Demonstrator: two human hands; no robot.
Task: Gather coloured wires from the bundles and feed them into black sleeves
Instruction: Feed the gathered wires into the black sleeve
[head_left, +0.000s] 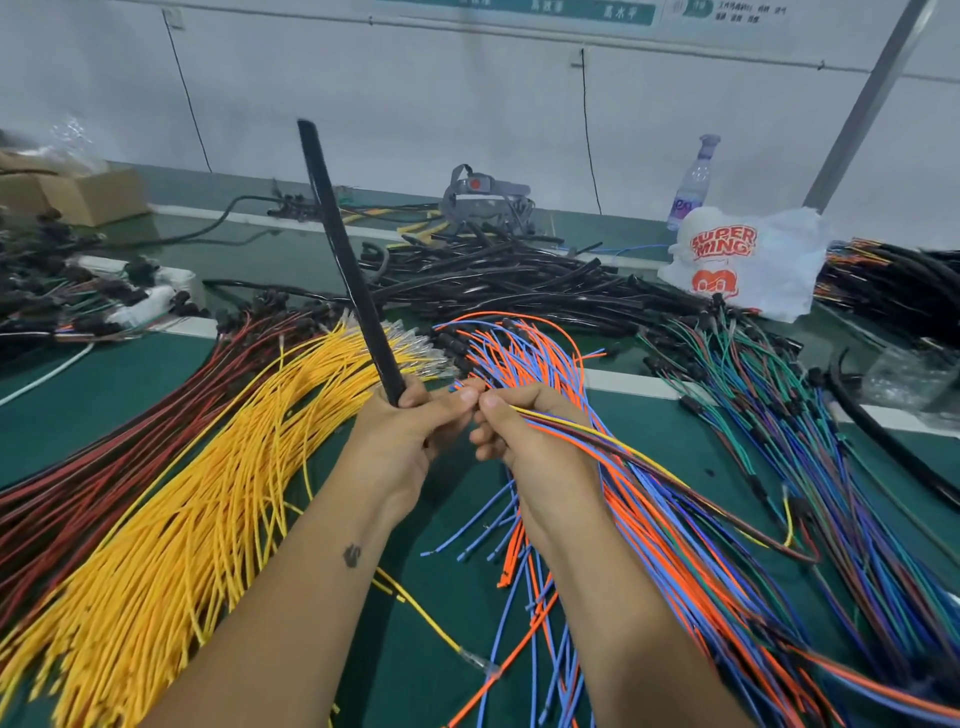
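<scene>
From where I sit, I judge this sleeve to be at its very start: I have one black sleeve (348, 265) in my left hand (402, 431) and a small gathered set of wires (582, 431) in my right hand (524, 431), yellow, orange, blue and a dark one among them, but I cannot see any wire yet inside the sleeve's lower mouth, which is hidden behind my fingers. So the gathering for this set looks done and the feeding looks not yet done, or barely begun. Plenty is left: the yellow bundle (218, 467) and the red and black bundle (104, 457) fan toward the desk's left edge, the orange and blue bundle (524, 343) lies in the middle, and a green, blue and purple bundle (779, 395) runs toward the right edge. A heap of black sleeves (519, 275) lies toward the far edge of the green desk (441, 613), and I cannot tell how many hold wires. My left hand is wrapped round the sleeve's lower end, the sleeve standing up and tilting away to the left. My right hand pinches the wire ends between thumb and curled fingers, knuckles almost touching the left hand, with the wires trailing over my right wrist toward the desk's near right corner. Both forearms reach in from the near edge, meeting above the middle of the desk.
</scene>
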